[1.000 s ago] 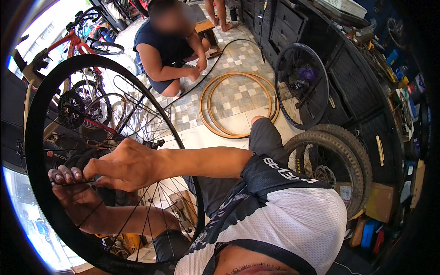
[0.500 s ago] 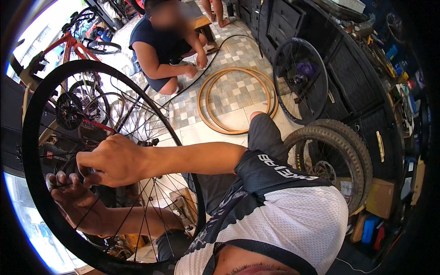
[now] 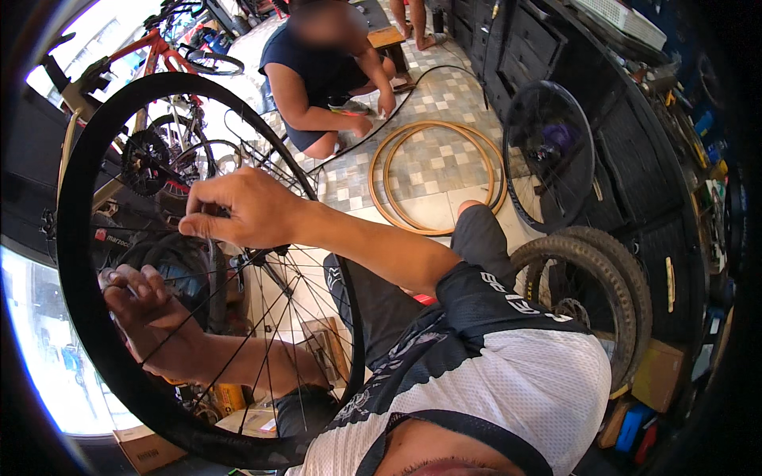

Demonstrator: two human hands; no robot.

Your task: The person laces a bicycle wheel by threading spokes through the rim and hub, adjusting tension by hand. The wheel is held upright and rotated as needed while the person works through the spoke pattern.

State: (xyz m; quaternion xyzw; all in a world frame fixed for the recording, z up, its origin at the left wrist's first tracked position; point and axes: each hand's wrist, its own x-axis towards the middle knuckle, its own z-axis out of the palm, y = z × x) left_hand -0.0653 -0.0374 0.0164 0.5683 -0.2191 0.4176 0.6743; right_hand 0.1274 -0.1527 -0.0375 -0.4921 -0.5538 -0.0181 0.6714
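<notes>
A black bicycle wheel (image 3: 73,262), partly spoked, stands tilted before me on the left, its lower rim near my lap. My left hand (image 3: 151,317) is behind the spokes by the left side of the rim. Its fingers are curled around a thin dark spoke (image 3: 190,274), though the exact grip is partly hidden. Over the wheel, my right hand (image 3: 246,208) has thumb and index finger bent toward each other. Whatever is between them is too small to make out. Several spokes run from the hub (image 3: 255,259) to the rim's right and lower sides.
Two tan-walled tires (image 3: 379,178) lie on the tiled floor, near a crouching person (image 3: 305,91). Another wheel (image 3: 591,151) leans on black cabinets (image 3: 627,151). Knobby tires (image 3: 635,293) stand at my right. Bicycles, including a red frame (image 3: 159,49), are behind my wheel.
My right hand has drawn away from the left hand, upward and to the right. My left hand stays close to the rim. The whole view has shifted a little.
</notes>
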